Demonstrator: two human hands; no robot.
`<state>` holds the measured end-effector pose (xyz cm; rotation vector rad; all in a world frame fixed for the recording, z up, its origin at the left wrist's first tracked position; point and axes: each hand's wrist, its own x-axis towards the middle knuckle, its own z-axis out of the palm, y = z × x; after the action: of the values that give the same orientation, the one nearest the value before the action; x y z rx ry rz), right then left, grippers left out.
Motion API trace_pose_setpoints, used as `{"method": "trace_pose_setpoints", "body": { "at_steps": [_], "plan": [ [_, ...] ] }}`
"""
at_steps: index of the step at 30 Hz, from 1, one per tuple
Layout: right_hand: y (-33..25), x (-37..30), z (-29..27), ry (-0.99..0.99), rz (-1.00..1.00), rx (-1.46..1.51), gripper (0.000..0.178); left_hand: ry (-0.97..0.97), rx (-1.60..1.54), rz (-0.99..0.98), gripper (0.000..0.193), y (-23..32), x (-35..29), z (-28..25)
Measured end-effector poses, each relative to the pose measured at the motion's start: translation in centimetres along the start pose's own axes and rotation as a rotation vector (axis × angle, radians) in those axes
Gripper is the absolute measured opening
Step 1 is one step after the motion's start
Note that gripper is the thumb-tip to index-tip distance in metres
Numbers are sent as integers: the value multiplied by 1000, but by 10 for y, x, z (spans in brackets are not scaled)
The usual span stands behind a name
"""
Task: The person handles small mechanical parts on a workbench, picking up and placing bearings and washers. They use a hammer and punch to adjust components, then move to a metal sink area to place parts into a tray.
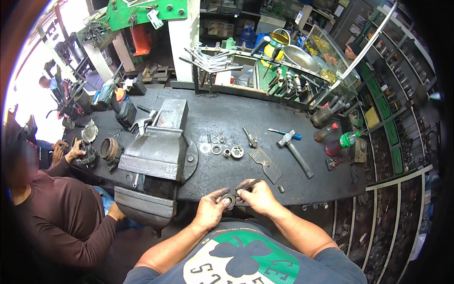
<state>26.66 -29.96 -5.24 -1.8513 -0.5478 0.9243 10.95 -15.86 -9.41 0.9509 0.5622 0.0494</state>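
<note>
My left hand (210,209) grips a round metal ring (230,200) at the bench's near edge. Close beside it, my right hand (260,198) pinches a slim dark bar-like tool (248,184), its end close to the ring. Whether the tool touches the ring is hard to make out. Beyond my hands lie several small metal parts: a pale disc (205,148), a ring (216,149) and a round bearing-like part (237,151). A threaded shaft (249,137) rests by a flat worn metal plate (266,163).
A large bench vise (158,149) stands left of my hands. A hammer (295,154) and a blue-handled screwdriver (285,134) lie to the right, near two bottles (343,143). At the left a person in a brown sleeve (71,222) handles a part. A cordless drill (106,94) stands behind.
</note>
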Motion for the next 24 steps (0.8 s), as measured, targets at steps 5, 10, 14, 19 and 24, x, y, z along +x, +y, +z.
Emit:
{"method": "trace_pose_setpoints", "body": {
  "at_steps": [5, 10, 14, 19, 24],
  "plan": [
    [6, -11, -7, 15, 12, 160, 16, 29, -13, -17, 54, 0, 4, 17],
    [9, -16, -21, 105, -457, -98, 15, 23, -109, 0, 56, 2, 9, 30],
    [8, -19, -29, 93, -500, -143, 15, 74, -84, -43, 55, 3, 5, 44],
    [29, -24, -30, 173, -764, -366, 19, 151, -80, -57, 51, 1, 6, 66],
    [47, -23, -36, 156, -508, -116, 28, 147, -23, -61, 50, -9, 4, 68]
  ]
}}
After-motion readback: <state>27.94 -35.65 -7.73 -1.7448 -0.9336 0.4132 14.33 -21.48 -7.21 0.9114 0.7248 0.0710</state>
